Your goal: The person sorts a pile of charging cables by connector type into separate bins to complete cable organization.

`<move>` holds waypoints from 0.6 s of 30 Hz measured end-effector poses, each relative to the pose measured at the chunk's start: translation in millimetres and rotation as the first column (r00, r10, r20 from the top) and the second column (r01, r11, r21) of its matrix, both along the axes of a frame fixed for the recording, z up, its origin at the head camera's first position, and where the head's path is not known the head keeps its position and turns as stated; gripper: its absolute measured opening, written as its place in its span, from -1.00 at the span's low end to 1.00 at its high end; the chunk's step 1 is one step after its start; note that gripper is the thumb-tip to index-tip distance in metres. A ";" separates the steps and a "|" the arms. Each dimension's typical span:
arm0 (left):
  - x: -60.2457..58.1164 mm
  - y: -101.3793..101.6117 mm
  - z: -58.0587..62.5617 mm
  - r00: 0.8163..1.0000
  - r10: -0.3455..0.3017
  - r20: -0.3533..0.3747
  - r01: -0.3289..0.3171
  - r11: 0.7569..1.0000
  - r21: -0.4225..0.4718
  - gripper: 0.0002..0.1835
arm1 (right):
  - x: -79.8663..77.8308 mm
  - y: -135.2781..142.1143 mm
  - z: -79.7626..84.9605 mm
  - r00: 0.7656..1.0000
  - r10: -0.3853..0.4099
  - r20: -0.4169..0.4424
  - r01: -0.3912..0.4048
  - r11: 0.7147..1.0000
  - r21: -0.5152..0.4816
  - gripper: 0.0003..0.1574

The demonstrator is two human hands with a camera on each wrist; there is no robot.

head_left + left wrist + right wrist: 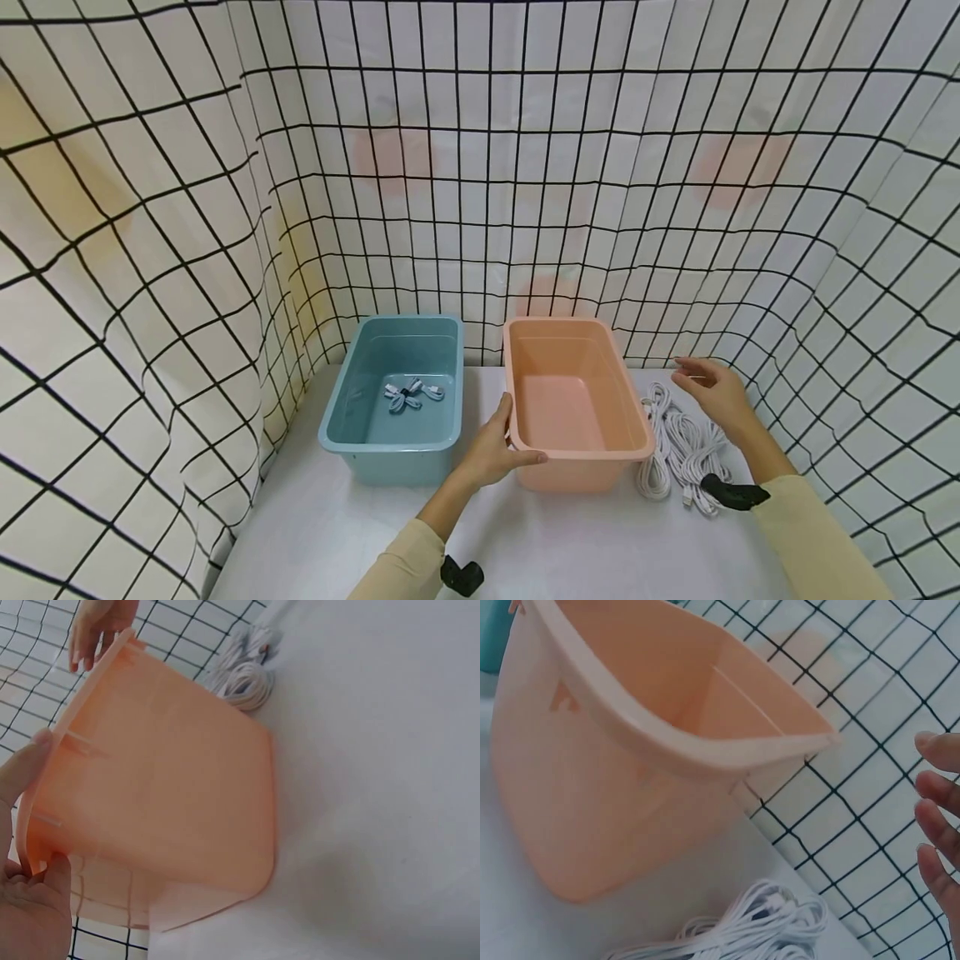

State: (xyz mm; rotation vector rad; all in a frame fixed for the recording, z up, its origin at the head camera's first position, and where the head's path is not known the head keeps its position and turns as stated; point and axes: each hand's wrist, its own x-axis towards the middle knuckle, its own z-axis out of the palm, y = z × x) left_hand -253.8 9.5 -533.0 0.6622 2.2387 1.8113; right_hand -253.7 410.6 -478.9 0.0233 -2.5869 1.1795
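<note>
Wall covering, one: white sheeting (472, 108) with blurred pink and yellow patches, at back and sides.
Netting, one: black square mesh (490, 150), in front of the sheeting.
Table (570, 550), one: white surface, carrying all items below.
Orange bin (570, 477), one: plastic, rectangular, rimmed, upright right of centre; bare inner floor in view.
Blue bin (393, 467), one: similar form, upright, left of the orange bin, a narrow gap between.
Sleeves (810, 533), two: pale yellow, one on each forearm.
White cable coils (684, 442), several: looped and heaped on the table, just beside the orange bin's right side.
Hands, two, well apart. Left hand (495, 450): clamped on the orange bin's rim at its near left corner, thumb over the near edge, fingers along the left side. Right hand (716, 390): raised near the far end of the coils, fingers loosely bent and parted from the thumb.
Small cable bundles (405, 400), few: white, dark tie among them, on the blue bin's floor.
Wrist straps (735, 493), two: black, one at each wrist.
</note>
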 end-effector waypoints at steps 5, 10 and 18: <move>0.0 -1.0 0.3 1.000 0.000 0.007 0.000 1.000 0.003 0.38 | 11.3 10.2 -11.8 0.999 -0.032 0.014 0.032 0.999 -0.001 -0.36; -0.2 -1.7 0.6 1.000 0.009 0.012 -0.009 1.000 -0.014 0.39 | 20.9 19.3 -25.8 0.994 -0.090 0.055 0.090 0.996 -0.005 -0.31; 0.0 -1.8 0.1 1.000 0.004 0.010 -0.004 1.000 -0.004 0.38 | 37.1 31.8 -56.1 0.983 -0.162 0.088 0.163 0.987 -0.005 -0.31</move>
